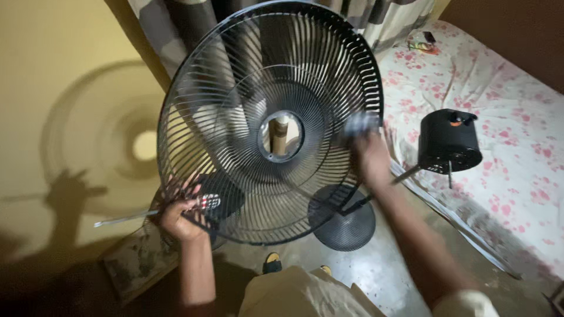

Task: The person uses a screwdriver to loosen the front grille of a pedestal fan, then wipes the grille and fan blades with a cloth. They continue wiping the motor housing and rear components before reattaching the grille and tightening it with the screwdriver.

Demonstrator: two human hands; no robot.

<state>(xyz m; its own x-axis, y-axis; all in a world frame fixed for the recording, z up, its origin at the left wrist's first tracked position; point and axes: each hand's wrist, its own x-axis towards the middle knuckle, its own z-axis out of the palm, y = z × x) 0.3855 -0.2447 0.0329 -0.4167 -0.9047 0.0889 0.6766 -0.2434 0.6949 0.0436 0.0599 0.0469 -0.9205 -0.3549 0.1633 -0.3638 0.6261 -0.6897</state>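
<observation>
The left hand (179, 220) is gripping the near-left rim of the black fan grille (270, 123) with fingers curled. The right hand (370, 155), blurred, is pressing a cloth (361, 124) on its right rim; grip unclear. Farther right, the fan motor (449, 141) is lying on the floral bed (517, 117).

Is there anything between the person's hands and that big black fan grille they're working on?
Nothing visible. The left hand already grips the fan grille at its lower left rim, together with a screwdriver. The right hand, blurred, is at the grille's right edge.
</observation>
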